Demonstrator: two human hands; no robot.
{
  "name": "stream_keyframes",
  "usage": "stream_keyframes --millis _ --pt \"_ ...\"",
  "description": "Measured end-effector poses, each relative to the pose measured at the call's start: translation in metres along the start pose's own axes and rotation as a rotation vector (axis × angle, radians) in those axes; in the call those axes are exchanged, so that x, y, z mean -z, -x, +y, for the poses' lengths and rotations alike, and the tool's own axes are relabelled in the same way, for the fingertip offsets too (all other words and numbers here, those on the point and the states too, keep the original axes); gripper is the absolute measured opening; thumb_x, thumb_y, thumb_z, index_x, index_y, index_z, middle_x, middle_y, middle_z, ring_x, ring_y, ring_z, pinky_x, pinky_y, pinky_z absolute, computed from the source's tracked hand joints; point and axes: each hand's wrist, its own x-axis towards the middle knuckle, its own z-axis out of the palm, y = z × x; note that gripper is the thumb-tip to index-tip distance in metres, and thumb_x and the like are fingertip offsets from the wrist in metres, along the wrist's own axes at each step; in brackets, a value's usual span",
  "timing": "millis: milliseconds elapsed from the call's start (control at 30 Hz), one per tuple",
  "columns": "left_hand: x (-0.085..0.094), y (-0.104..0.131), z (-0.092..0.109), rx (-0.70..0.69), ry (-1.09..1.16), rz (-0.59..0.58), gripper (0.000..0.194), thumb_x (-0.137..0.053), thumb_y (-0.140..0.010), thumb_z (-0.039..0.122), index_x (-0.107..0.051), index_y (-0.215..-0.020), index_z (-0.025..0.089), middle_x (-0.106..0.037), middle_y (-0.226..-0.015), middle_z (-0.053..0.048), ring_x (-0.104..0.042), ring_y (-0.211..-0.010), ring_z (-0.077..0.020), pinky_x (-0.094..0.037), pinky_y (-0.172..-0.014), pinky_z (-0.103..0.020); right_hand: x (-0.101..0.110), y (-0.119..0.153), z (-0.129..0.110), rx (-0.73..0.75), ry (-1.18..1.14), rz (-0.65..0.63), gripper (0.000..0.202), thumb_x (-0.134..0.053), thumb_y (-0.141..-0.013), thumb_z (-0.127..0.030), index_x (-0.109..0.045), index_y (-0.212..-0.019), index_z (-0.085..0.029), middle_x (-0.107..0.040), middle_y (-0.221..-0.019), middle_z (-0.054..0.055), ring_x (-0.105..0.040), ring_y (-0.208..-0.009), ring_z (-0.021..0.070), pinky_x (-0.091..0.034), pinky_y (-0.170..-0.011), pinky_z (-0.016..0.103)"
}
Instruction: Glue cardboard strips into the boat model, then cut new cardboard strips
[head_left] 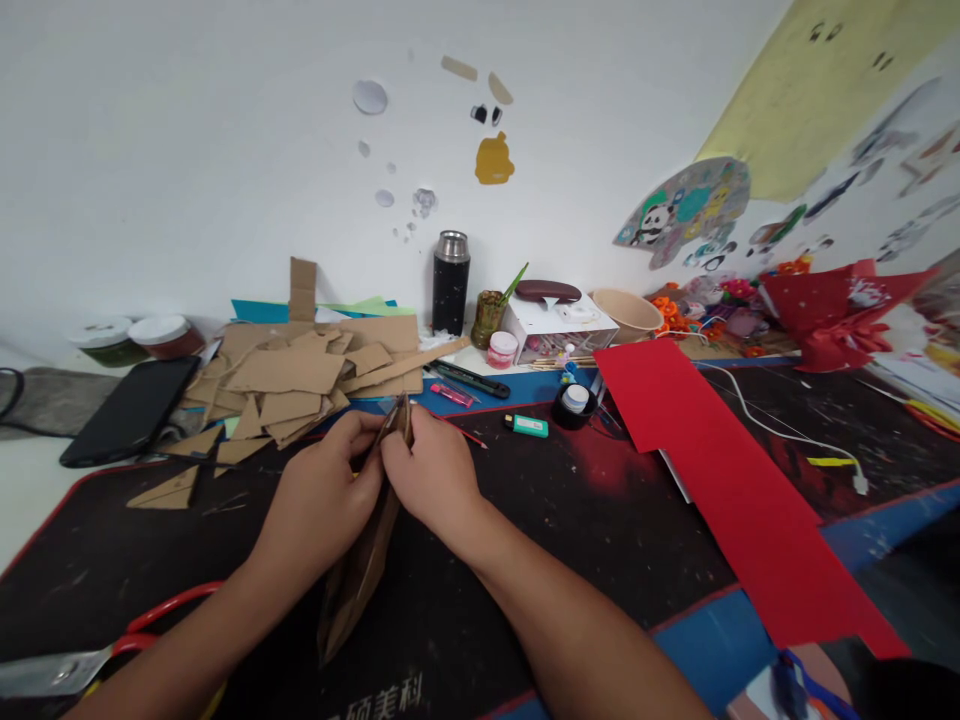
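A long, brown cardboard piece is held pinched by the left hand and the right hand above the black, red-edged mat. Flat, brown cardboard scraps are heaped along the mat's far left edge.

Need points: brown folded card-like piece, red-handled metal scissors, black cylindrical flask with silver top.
Brown folded card-like piece (370, 568): head view, lower part of its side.
Red-handled metal scissors (75, 673): head view, on the blades.
Black cylindrical flask with silver top (450, 288): head view, mid-body.
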Motion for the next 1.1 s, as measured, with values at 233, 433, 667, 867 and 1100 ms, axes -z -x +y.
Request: stream_keyframes --millis 233,433,667,867,1100 --pt "0.0007 0.0002 -0.0007 0.003 0.004 -0.007 0.028 -0.049 -0.089 0.042 -0.065 -0.107 0.028 -0.088 -0.106 -0.009 -0.083 -0.104 -0.0359 -0.06 -0.083 -0.043 0.0008 0.0004 -0.0009 0.005 -0.005 0.009 0.016 -0.057 -0.103 -0.027 -0.072 -0.105 -0.022 -0.081 -0.098 0.008 -0.074 -0.089 0.0276 -0.045 -0.071 0.033" --pt "0.0002 0.0001 -0.0002 0.004 -0.01 -0.008 0.03 -0.048 -0.089 0.043 -0.066 -0.107 0.028 -0.088 -0.104 -0.009 -0.084 -0.101 -0.0358 -0.061 -0.083 -0.043 0.0005 -0.0005 -0.0015 0.0 0.006 0.007 0.016 -0.056 -0.102 -0.025 -0.072 -0.105 -0.021 -0.081 -0.098 0.008 -0.074 -0.089 0.0267 -0.045 -0.072 0.032" --pt "0.0 0.0 0.0003 0.002 -0.008 -0.007 0.028 -0.048 -0.088 0.042 -0.065 -0.106 0.028 -0.088 -0.103 -0.009 -0.084 -0.1 -0.0359 -0.061 -0.082 -0.043 0.0 0.0 -0.0007 0.009 0.003 0.007 0.017 -0.055 -0.102 -0.025 -0.071 -0.105 -0.021 -0.081 -0.1 0.009 -0.074 -0.09 0.0279 -0.044 -0.072 0.033" --pt "0.0 -0.0001 0.0005 0.007 -0.002 0.004 0.029 -0.049 -0.088 0.043 -0.066 -0.106 0.028 -0.088 -0.102 -0.008 -0.084 -0.099 -0.0352 -0.061 -0.081 -0.042 -0.0018 -0.0008 0.0004 0.005 0.002 0.012 0.016 -0.056 -0.102 -0.027 -0.071 -0.105 -0.021 -0.081 -0.098 0.009 -0.074 -0.089 0.0279 -0.043 -0.071 0.033" --pt "0.0 -0.0001 -0.0001 -0.004 -0.008 -0.006 0.028 -0.049 -0.089 0.043 -0.066 -0.105 0.028 -0.088 -0.101 -0.007 -0.084 -0.097 -0.0339 -0.059 -0.079 -0.04 -0.0013 -0.0005 0.0002 0.003 0.0 0.009 0.016 -0.056 -0.101 -0.026 -0.071 -0.105 -0.021 -0.081 -0.098 0.009 -0.074 -0.088 0.0284 -0.042 -0.07 0.034"
